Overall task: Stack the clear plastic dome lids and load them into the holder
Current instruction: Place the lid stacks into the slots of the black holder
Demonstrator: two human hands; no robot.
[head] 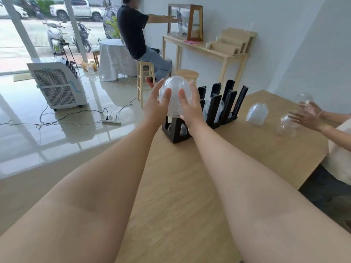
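Observation:
Both my hands grip one stack of clear dome lids (175, 88), dome end up, held just above the nearest slot of the black holder (216, 111). My left hand (158, 105) wraps the stack's left side, my right hand (190, 107) its right side. The stack's lower rim sits at the top of the holder's front frame (172, 130). More clear lids show inside the holder's middle slots. A second stack of lids (256, 113) stands dome up on the wooden table (190, 186), to the right of the holder.
Another person's hands (307, 116) at the table's right edge handle loose clear lids (286, 126). A seated person (136, 35) is on a stool (146, 76) beyond the table. An air cooler (57, 84) and a power strip (111, 120) are on the floor to the left.

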